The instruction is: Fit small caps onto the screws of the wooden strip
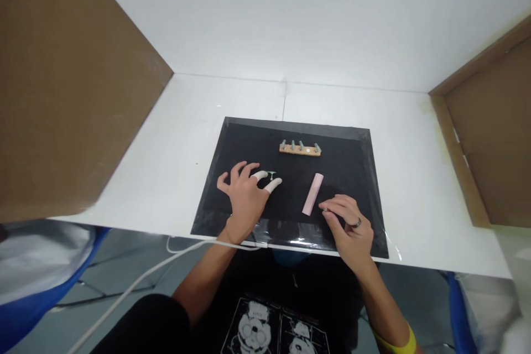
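Note:
My left hand (248,196) is over the left part of the black mat, fingers spread, with pale finger cots on the thumb and index finger. Between those two fingertips is a tiny T-shaped piece (271,173), pale green across the top with a white stem; whether they touch it is hard to see. At the right, my right hand (352,228) wears a dark ring and pinches a tiny, shiny object (326,209) between thumb and index finger. Its kind is too small to make out. A pink bar-shaped piece (312,194) lies just left of that hand.
Farther back on the black mat (344,160) stands a wooden strip (299,150) with several grey-green upright pieces and a white round spot. Brown boards flank the white table (166,177) left and right, with a white wall behind. A white cable (141,276) crosses the front edge.

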A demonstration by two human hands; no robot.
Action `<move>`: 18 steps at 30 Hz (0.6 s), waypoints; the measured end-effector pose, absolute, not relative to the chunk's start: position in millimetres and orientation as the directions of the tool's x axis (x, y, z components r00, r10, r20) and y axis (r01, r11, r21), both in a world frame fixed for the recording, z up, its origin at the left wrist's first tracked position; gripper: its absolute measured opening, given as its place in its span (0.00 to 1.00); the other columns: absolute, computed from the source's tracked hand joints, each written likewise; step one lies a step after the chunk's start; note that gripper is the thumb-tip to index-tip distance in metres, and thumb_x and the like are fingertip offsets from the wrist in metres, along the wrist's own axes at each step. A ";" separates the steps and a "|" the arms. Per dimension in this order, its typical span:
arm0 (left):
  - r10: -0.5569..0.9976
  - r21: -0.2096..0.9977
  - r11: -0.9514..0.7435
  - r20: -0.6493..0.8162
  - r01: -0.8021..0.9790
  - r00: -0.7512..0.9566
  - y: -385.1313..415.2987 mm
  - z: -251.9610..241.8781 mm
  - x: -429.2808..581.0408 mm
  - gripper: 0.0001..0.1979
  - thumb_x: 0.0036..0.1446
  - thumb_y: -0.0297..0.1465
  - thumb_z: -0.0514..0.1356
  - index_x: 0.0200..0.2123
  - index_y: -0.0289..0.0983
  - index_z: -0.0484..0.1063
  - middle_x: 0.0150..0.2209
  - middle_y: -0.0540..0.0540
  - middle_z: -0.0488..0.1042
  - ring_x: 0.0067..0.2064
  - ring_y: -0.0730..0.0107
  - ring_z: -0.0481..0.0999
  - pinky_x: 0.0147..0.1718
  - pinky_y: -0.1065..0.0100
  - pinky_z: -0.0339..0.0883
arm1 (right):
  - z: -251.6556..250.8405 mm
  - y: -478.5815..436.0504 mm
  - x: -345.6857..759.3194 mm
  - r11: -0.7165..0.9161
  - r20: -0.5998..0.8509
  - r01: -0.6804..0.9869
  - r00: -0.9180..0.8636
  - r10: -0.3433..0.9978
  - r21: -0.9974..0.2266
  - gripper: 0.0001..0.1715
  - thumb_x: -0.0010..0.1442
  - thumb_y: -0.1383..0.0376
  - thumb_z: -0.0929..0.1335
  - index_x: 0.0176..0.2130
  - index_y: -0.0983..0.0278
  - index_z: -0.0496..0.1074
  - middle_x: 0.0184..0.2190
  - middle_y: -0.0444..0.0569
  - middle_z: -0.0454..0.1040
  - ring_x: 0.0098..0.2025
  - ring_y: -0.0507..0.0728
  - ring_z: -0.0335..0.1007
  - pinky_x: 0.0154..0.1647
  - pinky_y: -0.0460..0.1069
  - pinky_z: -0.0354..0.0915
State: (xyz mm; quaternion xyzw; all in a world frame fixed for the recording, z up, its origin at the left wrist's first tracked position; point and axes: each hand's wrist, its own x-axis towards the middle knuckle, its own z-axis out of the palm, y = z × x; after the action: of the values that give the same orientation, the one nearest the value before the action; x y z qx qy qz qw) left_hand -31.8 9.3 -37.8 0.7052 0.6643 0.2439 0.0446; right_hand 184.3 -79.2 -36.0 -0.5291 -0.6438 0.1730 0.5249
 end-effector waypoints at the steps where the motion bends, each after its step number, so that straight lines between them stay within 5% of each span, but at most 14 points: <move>1: 0.960 0.387 -0.108 0.278 0.916 -0.004 10.5 -36.8 -30.3 0.09 0.58 0.42 0.71 0.33 0.44 0.82 0.49 0.43 0.83 0.60 0.44 0.72 0.60 0.38 0.44 | -36.7 -80.2 182.7 0.382 0.490 0.496 0.104 0.866 -0.780 0.09 0.65 0.71 0.71 0.42 0.57 0.78 0.37 0.46 0.81 0.41 0.57 0.76 0.52 0.60 0.70; 18: 0.935 0.330 -0.219 0.339 0.918 0.101 -8.2 -48.5 -64.0 0.07 0.64 0.28 0.65 0.34 0.43 0.82 0.53 0.47 0.82 0.58 0.48 0.76 0.58 0.41 0.48 | -43.1 -87.6 180.2 0.400 0.499 0.461 0.113 0.859 -0.792 0.12 0.65 0.73 0.71 0.45 0.57 0.77 0.38 0.44 0.81 0.42 0.56 0.75 0.54 0.58 0.68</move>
State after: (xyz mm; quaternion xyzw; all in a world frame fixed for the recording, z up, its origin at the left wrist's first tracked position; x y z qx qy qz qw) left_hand -64.0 -8.2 -48.5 0.7419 0.6246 0.2433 0.0175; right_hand 180.2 -87.6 -43.1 -0.5156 -0.6400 0.1847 0.5390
